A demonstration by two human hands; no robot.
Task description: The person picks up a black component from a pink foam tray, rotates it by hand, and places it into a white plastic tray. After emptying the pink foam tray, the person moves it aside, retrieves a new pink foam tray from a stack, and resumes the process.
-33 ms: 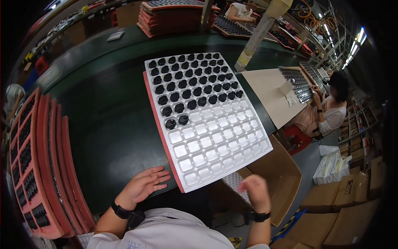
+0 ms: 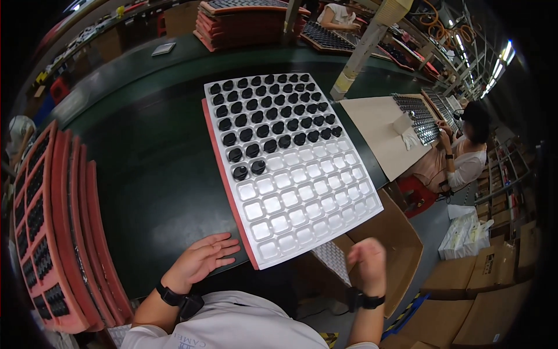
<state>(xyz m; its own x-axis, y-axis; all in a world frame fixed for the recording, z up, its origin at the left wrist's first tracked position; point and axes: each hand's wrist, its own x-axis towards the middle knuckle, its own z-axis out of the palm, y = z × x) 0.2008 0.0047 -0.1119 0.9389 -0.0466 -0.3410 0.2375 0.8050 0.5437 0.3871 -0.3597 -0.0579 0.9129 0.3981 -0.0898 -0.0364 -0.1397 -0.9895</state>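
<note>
A white plastic tray [image 2: 308, 203] with square pockets lies on a pink-red tray [image 2: 216, 136] on the dark green table. Small round black parts [image 2: 269, 145] fill its far rows; two more sit at the left of the row after them. The nearer pockets hold nothing. My left hand [image 2: 200, 259] rests open at the table's near edge, left of the tray's near corner, fingers spread and palm bare. My right hand [image 2: 368, 264] is raised right of the tray's near edge, above a cardboard box. Its fingers look curled but blurred; whether they hold anything is unclear.
Pink-red trays of black parts [image 2: 43, 256] stand tilted at the left. More stacked trays [image 2: 232, 29] lie at the far side. A post [image 2: 357, 55] rises behind the white tray. A cardboard box [image 2: 401, 250] stands by my right hand. A co-worker [image 2: 465, 139] sits at the right.
My right hand has moved slightly right and up, away from the tray's edge. My left hand and the black parts stay as they were.
</note>
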